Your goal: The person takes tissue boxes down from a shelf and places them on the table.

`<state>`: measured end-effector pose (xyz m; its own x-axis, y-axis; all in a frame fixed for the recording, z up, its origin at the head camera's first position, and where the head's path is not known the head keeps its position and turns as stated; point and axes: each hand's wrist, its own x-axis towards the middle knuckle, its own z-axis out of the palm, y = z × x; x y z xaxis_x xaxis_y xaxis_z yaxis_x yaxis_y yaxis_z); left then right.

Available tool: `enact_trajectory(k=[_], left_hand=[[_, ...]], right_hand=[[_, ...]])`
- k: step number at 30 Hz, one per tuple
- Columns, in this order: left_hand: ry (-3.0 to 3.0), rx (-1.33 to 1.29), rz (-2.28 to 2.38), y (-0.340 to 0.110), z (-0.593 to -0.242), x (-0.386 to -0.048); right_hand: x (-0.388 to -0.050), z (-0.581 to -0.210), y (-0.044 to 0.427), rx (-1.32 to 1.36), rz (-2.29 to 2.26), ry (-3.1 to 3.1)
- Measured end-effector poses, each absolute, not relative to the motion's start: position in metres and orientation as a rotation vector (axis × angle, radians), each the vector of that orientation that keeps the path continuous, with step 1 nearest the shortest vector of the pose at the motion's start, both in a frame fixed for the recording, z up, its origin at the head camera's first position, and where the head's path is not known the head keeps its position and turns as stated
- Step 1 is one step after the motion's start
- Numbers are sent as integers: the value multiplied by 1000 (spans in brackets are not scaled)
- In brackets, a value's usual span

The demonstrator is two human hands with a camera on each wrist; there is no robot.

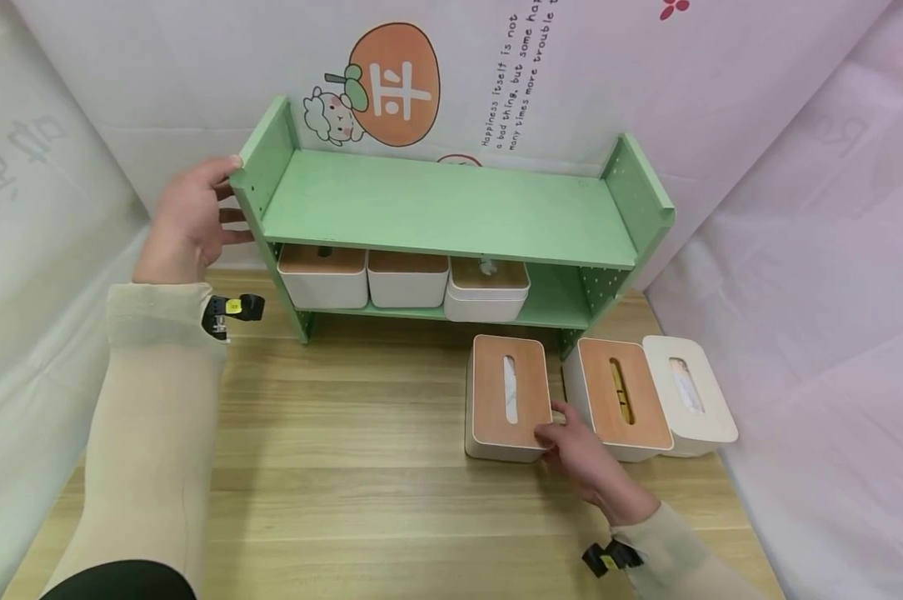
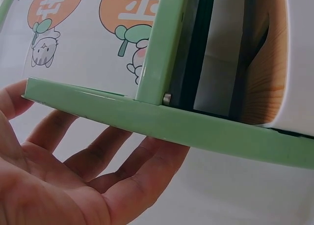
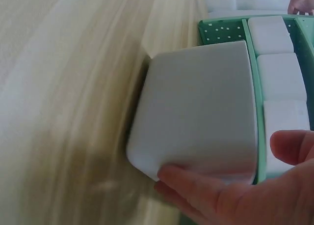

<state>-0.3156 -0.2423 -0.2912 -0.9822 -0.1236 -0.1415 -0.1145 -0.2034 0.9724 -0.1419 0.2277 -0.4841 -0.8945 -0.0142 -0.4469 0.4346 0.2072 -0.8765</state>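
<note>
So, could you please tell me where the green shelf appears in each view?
Head: the shelf spans the upper middle.
Left wrist: its end panel slants across to the right edge.
Right wrist: the shelf runs down the right side, partly hidden.
Shared landmark: the left hand, at left, lower left and top right respectively.

"What did the right hand (image 1: 582,458) touch?"

"A tissue box (image 1: 492,398), white-sided, its wood-coloured lid on, something white showing in the slot. It sat lid up, just left of that hand, its near right corner at the fingers."

"And the left hand (image 1: 189,215)?"

"A green shelf (image 1: 451,208), upright, two boards stretching rightward from that hand."
</note>
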Motion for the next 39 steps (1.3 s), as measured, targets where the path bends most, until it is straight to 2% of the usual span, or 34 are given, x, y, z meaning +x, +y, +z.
enact_trajectory(k=[3,5,9,12,15,18,24,39], left_hand=[[-1976,295,-2414,-243,-291,-316],[-1977,292,-2413,-243,-292,-316],[-1981,287,-2408,-243,-291,-316],[-1987,284,-2410,-243,-291,-316],[-1995,283,-2413,-244,-290,-316],[-2004,282,-2414,-244,-290,-317],[-2003,291,-2418,-244,-291,-317],[-1967,284,-2427,-243,-292,-317]], right_hand=[[-143,-478,229,288,-1578,2293],[-141,-472,228,107,-1359,2524],[-137,-468,221,-491,-754,3072],[-137,-472,210,-957,-461,3267],[-138,-477,194,-1203,-310,3277],[-137,-481,180,-1240,-162,3284],[-132,-485,166,-1073,36,3333],[-127,-483,187,-931,61,3346]])
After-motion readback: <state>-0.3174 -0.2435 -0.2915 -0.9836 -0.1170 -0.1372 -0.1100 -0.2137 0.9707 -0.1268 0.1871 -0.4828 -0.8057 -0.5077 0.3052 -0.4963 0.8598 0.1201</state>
